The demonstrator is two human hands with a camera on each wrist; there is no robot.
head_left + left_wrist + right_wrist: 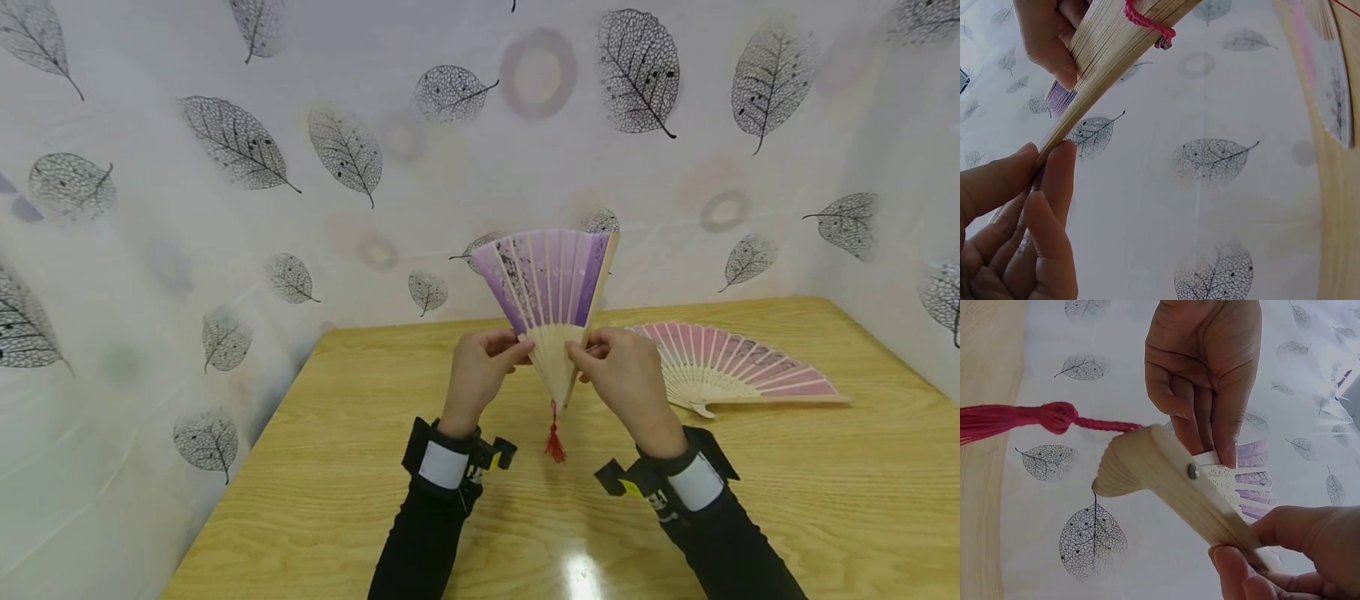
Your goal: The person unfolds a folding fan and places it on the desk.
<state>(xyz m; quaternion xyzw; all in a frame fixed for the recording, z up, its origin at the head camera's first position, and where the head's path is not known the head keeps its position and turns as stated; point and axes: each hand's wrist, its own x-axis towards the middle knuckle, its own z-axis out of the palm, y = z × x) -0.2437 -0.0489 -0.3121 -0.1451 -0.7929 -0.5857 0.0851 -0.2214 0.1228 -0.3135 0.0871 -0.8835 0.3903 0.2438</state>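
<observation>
A purple folding fan (551,279), partly spread, is held up above the table by both hands. My left hand (480,367) pinches its left edge between thumb and fingers, just below the purple leaf. On the opposite side, my right hand (624,379) pinches the wooden guard stick (1204,503). The pale ribs narrow down to a metal rivet (1193,470), and a red tassel (554,442) hangs from that end. In the left wrist view, the left thumb and fingertips close on the fan's thin edge.
A pink folding fan (738,367) lies spread on the wooden table (360,467) to the right, partly behind the right hand. Leaf-printed white sheeting (390,200) hangs behind the table and along both sides. Black wrist straps (442,462) with small cameras sit on both forearms.
</observation>
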